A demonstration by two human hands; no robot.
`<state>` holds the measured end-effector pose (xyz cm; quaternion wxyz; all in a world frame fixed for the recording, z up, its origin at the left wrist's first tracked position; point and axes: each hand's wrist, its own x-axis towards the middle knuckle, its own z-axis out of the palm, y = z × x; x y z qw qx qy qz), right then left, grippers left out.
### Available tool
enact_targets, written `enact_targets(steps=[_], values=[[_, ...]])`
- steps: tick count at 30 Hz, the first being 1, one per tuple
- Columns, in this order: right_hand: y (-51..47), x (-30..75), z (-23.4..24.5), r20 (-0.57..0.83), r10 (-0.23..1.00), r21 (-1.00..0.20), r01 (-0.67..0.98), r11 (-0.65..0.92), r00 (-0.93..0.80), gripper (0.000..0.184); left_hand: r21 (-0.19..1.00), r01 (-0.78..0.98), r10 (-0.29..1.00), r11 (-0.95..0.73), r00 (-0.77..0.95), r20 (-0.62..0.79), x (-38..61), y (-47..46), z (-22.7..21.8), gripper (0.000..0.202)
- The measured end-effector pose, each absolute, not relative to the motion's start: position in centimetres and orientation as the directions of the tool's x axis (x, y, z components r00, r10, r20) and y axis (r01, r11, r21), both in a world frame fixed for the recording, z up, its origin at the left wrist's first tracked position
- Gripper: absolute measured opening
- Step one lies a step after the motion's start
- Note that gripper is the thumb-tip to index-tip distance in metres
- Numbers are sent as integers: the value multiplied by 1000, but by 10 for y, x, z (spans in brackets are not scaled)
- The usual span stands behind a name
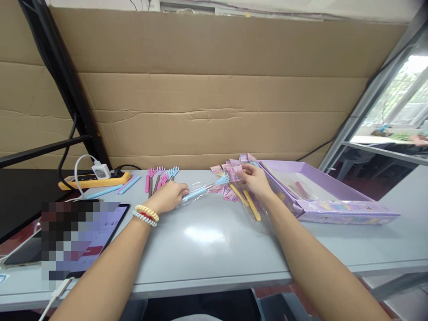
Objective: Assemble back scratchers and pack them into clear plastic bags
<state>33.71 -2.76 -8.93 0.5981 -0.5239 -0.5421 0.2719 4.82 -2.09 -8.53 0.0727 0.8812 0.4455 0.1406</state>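
Observation:
My left hand (170, 196), wearing coiled bands at the wrist, is closed on the handle end of a light blue back scratcher (197, 193). Clear plastic surrounds this scratcher, and its claw head points right. Beyond the claw, my right hand (256, 179) pinches a small pink printed card (236, 173). More printed cards (230, 194) lie in a loose heap beneath it. Yellow-handled back scratchers (252, 206) in clear bags rest just under my right hand and forearm. Several pink, purple and blue scratchers (152, 174) lie behind my left hand, partly covered by it.
To the right stands an open purple box (347, 211) with plastic-wrapped items inside. On the left are loose coloured handles (129, 184), a yellow power strip (93, 179) with a white charger (101, 170), and a tablet (103, 232). Cardboard (214, 93) walls the table's back.

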Motion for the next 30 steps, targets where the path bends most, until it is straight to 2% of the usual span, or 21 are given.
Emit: enact_targets(steps=[5, 13, 15, 19, 21, 23, 26, 28, 30], values=[[-30, 338, -90, 417, 869, -867, 404, 293, 265, 33, 270, 749, 795, -606, 578, 181, 49, -20, -88, 31], [-30, 337, -91, 473, 816, -806, 536, 250, 331, 32, 293, 728, 783, -620, 597, 174, 55, -22, -92, 30], [-30, 335, -91, 507, 769, -805, 533, 261, 389, 34, 342, 716, 791, -609, 580, 195, 57, -23, -91, 29], [-34, 328, -87, 599, 603, -781, 552, 293, 527, 57, 492, 666, 826, -560, 497, 267, 63, -25, -92, 28], [-37, 323, -85, 614, 593, -767, 570, 294, 521, 49, 578, 629, 851, -521, 433, 297, 68, -26, -93, 30], [-40, 316, -86, 595, 690, -767, 547, 335, 412, 39, 668, 562, 870, -487, 376, 318, 74, -27, -95, 32], [-46, 299, -95, 495, 867, -800, 419, 430, 55, 36, 779, 410, 874, -474, 328, 359, 82, -29, -98, 35], [-51, 285, -102, 434, 887, -825, 324, 462, -160, 37, 828, 310, 872, -468, 313, 376, 88, -32, -99, 36], [-56, 272, -108, 461, 862, -815, 284, 506, -211, 34, 866, 230, 877, -444, 309, 367, 92, -35, -98, 37]])
